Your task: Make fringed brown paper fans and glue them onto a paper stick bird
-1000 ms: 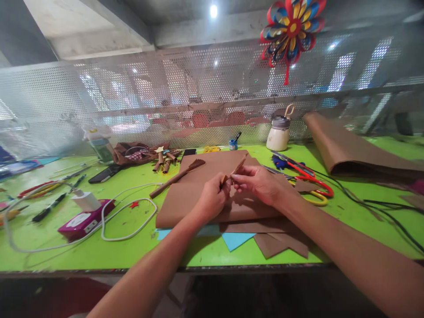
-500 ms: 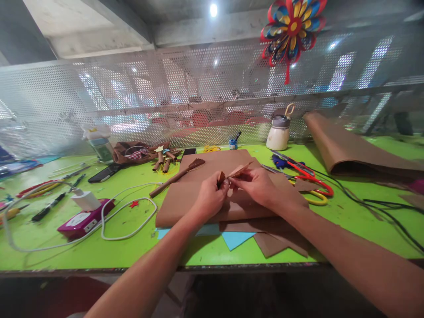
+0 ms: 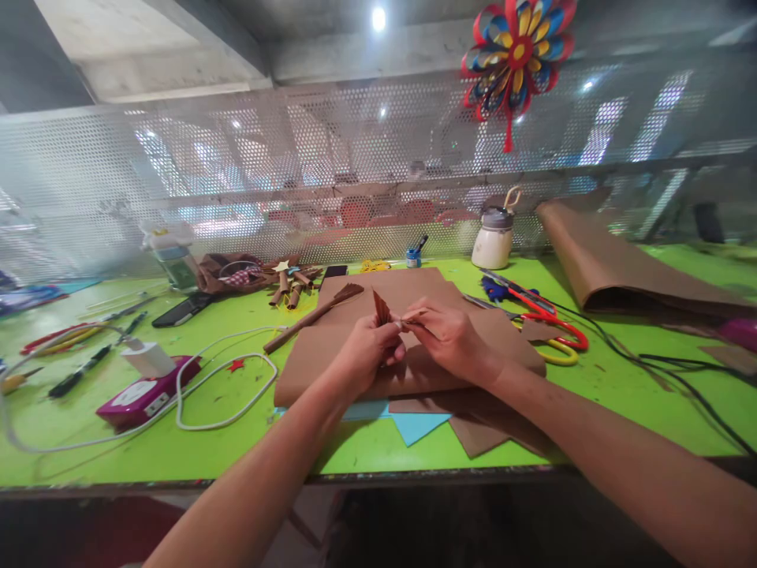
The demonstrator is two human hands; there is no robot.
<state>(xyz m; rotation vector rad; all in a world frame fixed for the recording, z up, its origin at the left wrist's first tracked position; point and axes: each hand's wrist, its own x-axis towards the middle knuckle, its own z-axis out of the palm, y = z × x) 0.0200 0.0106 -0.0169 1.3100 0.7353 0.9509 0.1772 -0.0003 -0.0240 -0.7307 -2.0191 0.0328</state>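
Head-worn view, facing forward and down, hands (image 3: 453, 339) close

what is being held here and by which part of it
A folded brown paper piece, pinched apparently near its gathered middle by the left hand and right hand.

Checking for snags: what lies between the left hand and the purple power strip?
In the head view, brown paper, a looped white cable and a red star.
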